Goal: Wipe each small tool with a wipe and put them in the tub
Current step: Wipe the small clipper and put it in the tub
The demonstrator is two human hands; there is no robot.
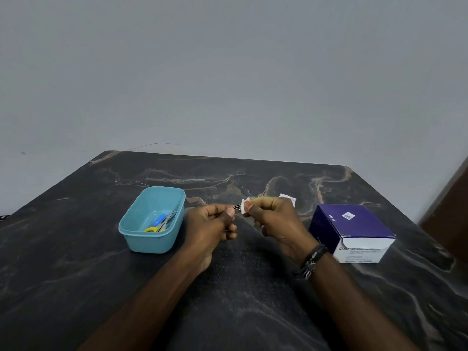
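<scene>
Dark table (253,287); left hand (215,224) hides tool (237,206).

The purple box (352,230) reads "BD" on its top and front; finer print is blurred

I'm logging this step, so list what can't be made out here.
- Thin metal tool, head view: mostly hidden inside the left hand and the wipe pinched by the right hand; its type is unclear.
- Purple box: label print too small to read.
- White packet: partly behind the right hand.
- Tub: near wall hides part of its floor.
</scene>
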